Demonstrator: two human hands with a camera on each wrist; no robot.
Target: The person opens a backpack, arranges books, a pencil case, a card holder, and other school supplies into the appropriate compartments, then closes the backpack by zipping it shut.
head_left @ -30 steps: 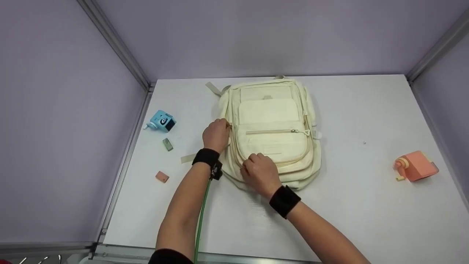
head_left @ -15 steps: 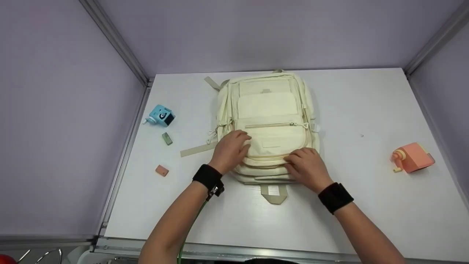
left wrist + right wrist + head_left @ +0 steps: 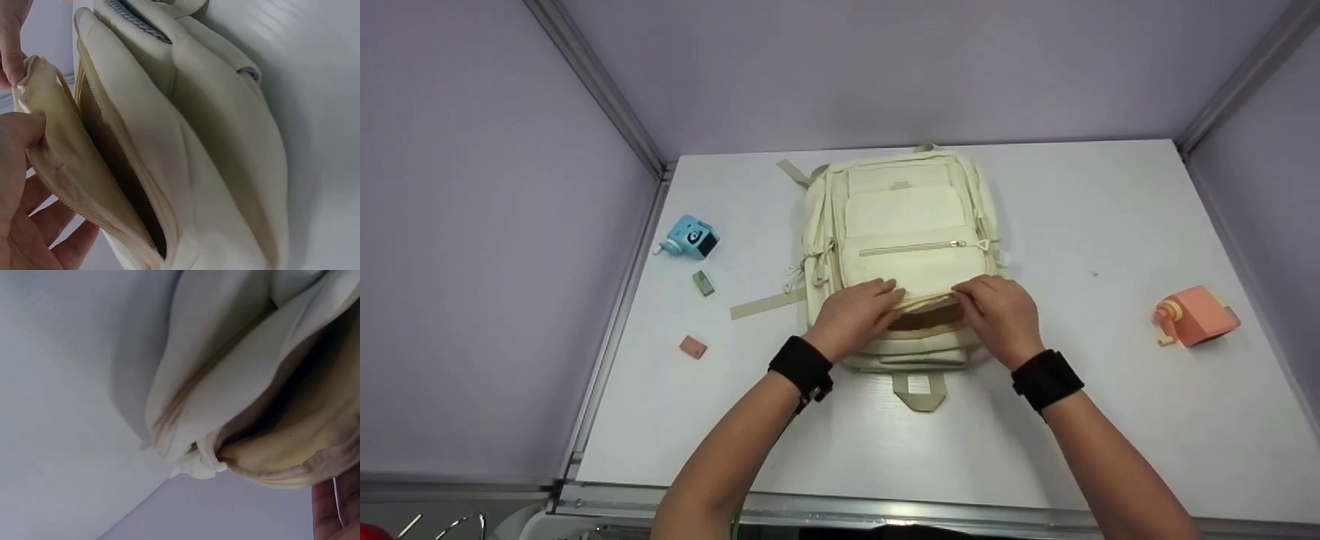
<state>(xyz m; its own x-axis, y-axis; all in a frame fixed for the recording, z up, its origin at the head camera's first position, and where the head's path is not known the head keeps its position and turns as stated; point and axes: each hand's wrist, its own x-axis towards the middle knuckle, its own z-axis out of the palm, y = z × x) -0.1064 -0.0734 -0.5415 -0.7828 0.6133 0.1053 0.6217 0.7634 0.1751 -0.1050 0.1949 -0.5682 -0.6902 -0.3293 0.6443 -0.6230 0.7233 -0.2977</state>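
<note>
A cream backpack [image 3: 906, 211] lies on the white table, its top handle [image 3: 921, 405] toward me. My left hand [image 3: 855, 315] pinches the unzipped edge of the front pocket flap [image 3: 73, 152], thumb on the inner lining and fingers on the outside. On the right part of that same edge, my right hand [image 3: 1003, 315] pinches the fabric; only some of its fingers [image 3: 326, 512] show in the right wrist view. Between the two hands the pocket gapes, and its dark inside [image 3: 121, 163] shows in the left wrist view. I cannot tell what is deep inside.
To the left lie a blue box-shaped toy [image 3: 690, 238] with a nozzle, a small green block [image 3: 703, 283] and a small reddish block [image 3: 693, 346]. An orange box-shaped toy [image 3: 1200, 316] is far right. A loose strap [image 3: 766, 304] sticks out left of the backpack.
Both hands have moved to the front pocket's top edge, the right hand shifting rightward first. The flap is now lifted away, and the pocket has opened.
</note>
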